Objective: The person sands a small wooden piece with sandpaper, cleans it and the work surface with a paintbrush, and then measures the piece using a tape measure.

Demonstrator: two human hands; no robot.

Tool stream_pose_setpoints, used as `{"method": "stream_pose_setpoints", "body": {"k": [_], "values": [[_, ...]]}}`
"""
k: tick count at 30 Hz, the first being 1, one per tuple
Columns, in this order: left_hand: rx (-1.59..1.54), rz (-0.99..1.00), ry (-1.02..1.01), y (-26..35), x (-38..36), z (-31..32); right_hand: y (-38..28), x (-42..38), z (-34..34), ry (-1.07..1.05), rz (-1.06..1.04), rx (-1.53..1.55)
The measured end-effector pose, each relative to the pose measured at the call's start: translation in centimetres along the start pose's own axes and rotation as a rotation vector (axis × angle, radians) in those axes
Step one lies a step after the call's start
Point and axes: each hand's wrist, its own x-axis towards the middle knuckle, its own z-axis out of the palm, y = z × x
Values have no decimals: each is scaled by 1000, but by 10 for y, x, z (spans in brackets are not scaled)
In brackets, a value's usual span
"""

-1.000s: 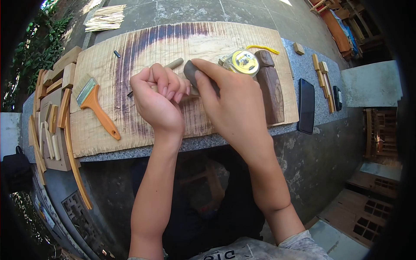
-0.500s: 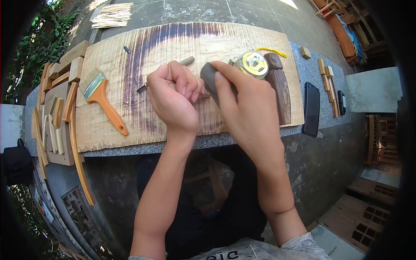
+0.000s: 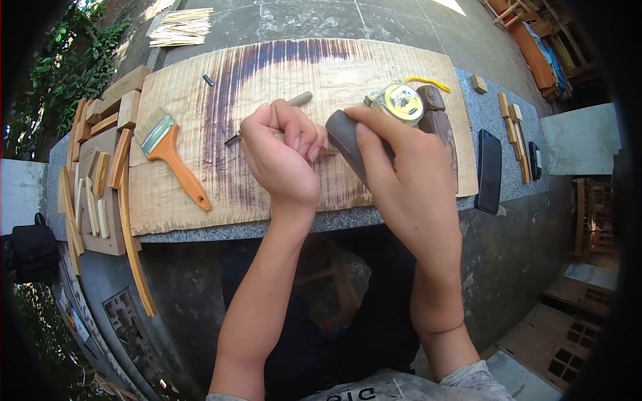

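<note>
My left hand is closed, palm turned up, above the wooden board. Between its curled fingertips pokes the end of a small wooden piece, mostly hidden. My right hand grips a folded grey sheet of sandpaper between thumb and fingers, just right of the left fingertips. Behind the left hand a grey pen shows at one end, its middle covered by the fingers. A tape measure with a yellow strap lies beyond my right hand, next to a dark wooden tool.
On the board's left lies an orange-handled brush, with a small black cap farther back. Wood strips crowd the left edge. A phone and small wood blocks sit on the granite top at right. Thin sticks lie beyond.
The whole view has shifted slightly. My right hand with the sandpaper has moved a little right and toward me relative to my left hand. Both grips look the same.
</note>
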Motion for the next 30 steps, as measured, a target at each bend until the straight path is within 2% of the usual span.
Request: {"method": "stream_pose_setpoints", "body": {"k": [3, 4, 8, 11, 12, 16, 19, 20, 23, 28, 30], "values": [[13, 4, 21, 0, 1, 5, -7, -4, 4, -28, 24, -77], [12, -19, 28, 0, 0, 4, 0, -3, 21, 59, -65, -120], [53, -46, 27, 3, 0, 0, -7, -6, -6, -56, -1, -1], [81, -8, 18, 2, 2, 1, -8, -6, 12, -10, -13, -67], [77, -1, 32, 0, 3, 0, -3, -1, 30, 125, -93, -79], [77, -40, 1, 5, -2, 2, -8, -6, -4, -57, 15, -23], [88, -44, 10, 4, -1, 3, -8, -3, 15, -27, 19, -122], [90, -35, 3, 3, -2, 3, 5, -2, 33, 80, -27, -95], [87, 12, 0, 3, 0, 1, 6, -1, 10, 10, 26, 72], [-22, -8, 61, -2, 1, 0, 9, 2, 37, 115, 19, -17], [-38, -25, 64, 1, -1, 2, 8, 1, 22, 58, 31, 31]]}}
